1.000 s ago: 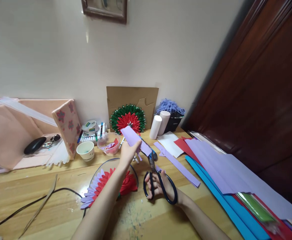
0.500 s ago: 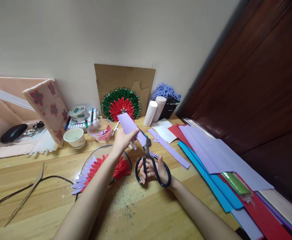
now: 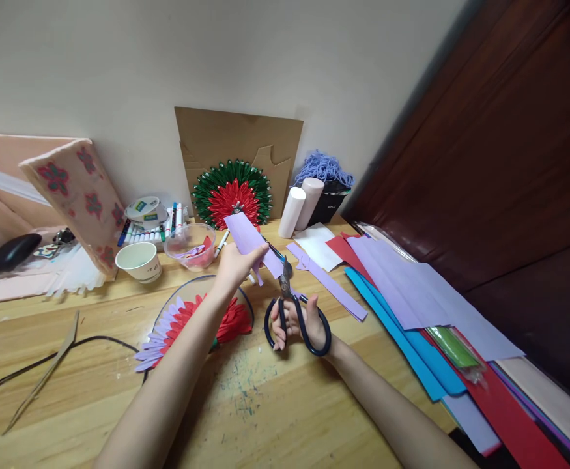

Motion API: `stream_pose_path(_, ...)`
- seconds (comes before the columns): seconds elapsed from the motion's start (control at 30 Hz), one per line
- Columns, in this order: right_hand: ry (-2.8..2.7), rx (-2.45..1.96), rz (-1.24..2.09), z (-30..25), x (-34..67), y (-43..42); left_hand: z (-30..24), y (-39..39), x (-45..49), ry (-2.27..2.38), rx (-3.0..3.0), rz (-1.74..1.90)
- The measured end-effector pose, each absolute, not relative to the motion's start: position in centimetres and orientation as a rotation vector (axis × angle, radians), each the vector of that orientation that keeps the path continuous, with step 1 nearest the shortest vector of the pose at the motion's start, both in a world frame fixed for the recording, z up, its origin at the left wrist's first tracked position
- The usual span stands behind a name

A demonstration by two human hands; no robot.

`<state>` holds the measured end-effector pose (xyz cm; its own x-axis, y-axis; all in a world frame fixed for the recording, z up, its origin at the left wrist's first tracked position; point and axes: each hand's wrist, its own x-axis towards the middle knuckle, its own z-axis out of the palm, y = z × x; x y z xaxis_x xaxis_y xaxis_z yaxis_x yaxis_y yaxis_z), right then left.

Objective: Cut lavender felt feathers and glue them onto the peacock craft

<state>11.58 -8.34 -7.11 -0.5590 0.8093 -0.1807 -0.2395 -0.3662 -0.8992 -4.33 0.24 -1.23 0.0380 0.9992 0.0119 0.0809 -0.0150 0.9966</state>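
Fingers of the left hand (image 3: 233, 266) are pinching a lilac paper strip (image 3: 249, 240) above the surface (image 3: 265, 410), its long axis slanting down-right into the nearly closed scissors (image 3: 287, 296); the right hand (image 3: 300, 326), just below, is gripping their handles.

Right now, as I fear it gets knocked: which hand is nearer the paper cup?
Left. The left hand, holding lilac paper, sits right of the paper cup; the right hand, in the scissors, is farther right.
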Motion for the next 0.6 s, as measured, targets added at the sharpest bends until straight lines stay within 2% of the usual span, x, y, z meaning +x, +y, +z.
stream_pose_path(0.37, -1.114, -0.658, 2.088, -9.7, 11.8, -7.7, -0.8, 0.4, -5.1, 1.24, 1.3, 1.101)
stream_pose_path(0.6, -1.218, -0.849, 2.004, -8.4, 12.0, -8.8, 0.0, 0.3, -6.4, 1.271, 1.295, 1.092)
